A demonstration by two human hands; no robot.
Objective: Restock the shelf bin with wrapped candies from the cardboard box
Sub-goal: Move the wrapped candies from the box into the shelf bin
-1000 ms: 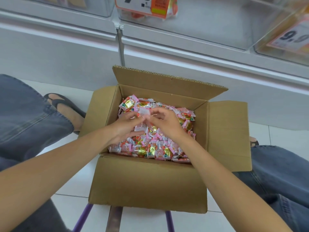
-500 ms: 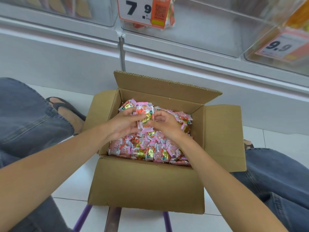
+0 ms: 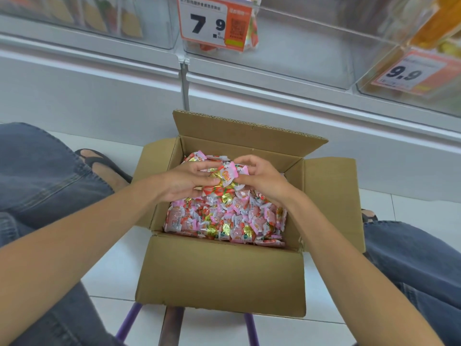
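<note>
An open cardboard box [image 3: 219, 275] stands in front of me, filled with pink, red and gold wrapped candies [image 3: 224, 221]. My left hand [image 3: 184, 179] and my right hand [image 3: 262, 181] meet above the back of the pile, fingers curled round a shared bunch of candies [image 3: 225, 177] lifted a little off the heap. Above, a clear shelf bin [image 3: 299, 53] carries a "7.9" price tag [image 3: 212, 23]; a few candies show behind the tag, the rest of the bin looks bare.
Neighbouring clear bins sit at the left [image 3: 87, 18] and at the right with a "9.9" tag [image 3: 409, 73]. My knees in jeans flank the box, a sandalled foot [image 3: 99, 163] lies to the left. Purple stool legs [image 3: 129, 323] show under the box on the white tile floor.
Both hands have gathered candies together and raised the bunch slightly above the pile. The view has tilted up, showing more of the shelf bins.
</note>
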